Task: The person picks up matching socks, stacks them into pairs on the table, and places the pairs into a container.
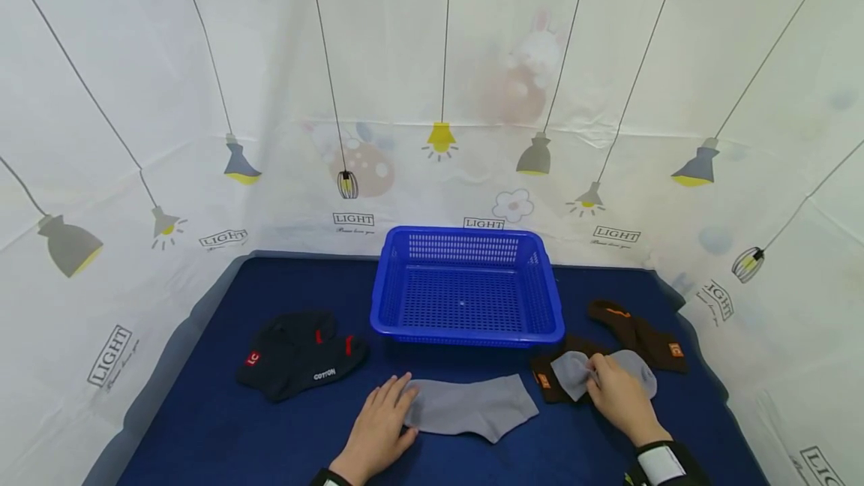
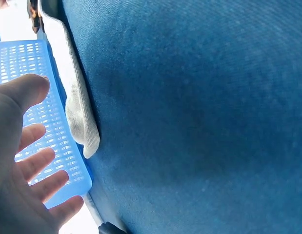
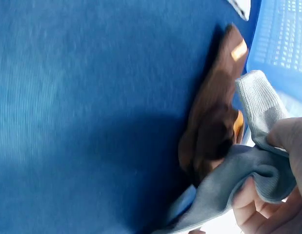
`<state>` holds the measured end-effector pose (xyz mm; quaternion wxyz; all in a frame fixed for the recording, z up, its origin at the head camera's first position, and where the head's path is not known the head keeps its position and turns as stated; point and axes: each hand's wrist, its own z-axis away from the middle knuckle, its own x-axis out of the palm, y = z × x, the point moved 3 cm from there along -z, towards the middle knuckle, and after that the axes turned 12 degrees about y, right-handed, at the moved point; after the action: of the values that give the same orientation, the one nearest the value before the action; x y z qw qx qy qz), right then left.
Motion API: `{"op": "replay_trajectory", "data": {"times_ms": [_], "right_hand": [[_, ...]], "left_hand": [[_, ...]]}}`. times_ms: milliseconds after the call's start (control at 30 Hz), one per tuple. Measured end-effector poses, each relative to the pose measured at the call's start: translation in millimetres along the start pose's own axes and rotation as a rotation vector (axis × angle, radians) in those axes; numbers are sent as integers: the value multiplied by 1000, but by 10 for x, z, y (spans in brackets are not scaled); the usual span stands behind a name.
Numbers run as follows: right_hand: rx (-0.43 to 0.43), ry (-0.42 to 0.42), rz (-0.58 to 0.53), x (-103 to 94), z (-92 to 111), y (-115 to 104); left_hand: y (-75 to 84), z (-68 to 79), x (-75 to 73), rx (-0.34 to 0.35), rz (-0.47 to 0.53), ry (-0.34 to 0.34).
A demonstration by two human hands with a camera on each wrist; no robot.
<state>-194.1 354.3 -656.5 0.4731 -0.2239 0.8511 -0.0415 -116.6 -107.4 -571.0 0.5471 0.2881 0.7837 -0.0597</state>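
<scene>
A grey sock lies flat on the dark blue cloth in front of the basket. My left hand is at its left end, fingers spread and fairly straight, fingertips right at the fabric; the left wrist view shows this sock beyond the thumb. A second grey sock is pinched between the thumb and fingers of my right hand, its cuff sticking out on one side and the rest trailing on the other. Below and behind it are brown socks with orange labels, one partly hidden by the grey sock.
A blue perforated plastic basket stands at the back middle. Dark socks with red marks and white "COTTON" lettering lie at the left. White sheeting printed with lamps rises behind and along both sides of the dark blue cloth.
</scene>
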Motion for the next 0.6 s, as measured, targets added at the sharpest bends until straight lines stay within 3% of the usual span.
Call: {"op": "replay_trajectory", "data": {"times_ms": [600], "right_hand": [[-57, 15, -40, 153, -18, -527]], "left_hand": [[2, -13, 9, -24, 22, -34]]}}
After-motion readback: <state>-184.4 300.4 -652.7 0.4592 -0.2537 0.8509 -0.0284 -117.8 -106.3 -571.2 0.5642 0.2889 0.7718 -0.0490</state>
